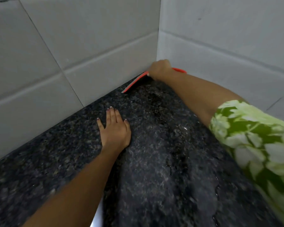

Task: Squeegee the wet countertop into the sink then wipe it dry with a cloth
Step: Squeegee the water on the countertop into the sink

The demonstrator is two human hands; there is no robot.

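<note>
The right hand (159, 69) grips the red squeegee (134, 82) at its handle, with the blade laid on the dark granite tabletop (56, 161) in the far corner against the tiled wall (88, 46). The left hand (116, 128) rests flat and relaxed on the stone, holding nothing. The squeegee looks light and stiff with a flexible edge, best held by the handle and pressed evenly, since the wet surface is likely slippery.

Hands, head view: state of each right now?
Left hand: open, fingers straight, flat on the dark speckled granite countertop.
Right hand: closed on the red plastic squeegee, at the tiled wall corner.
</note>
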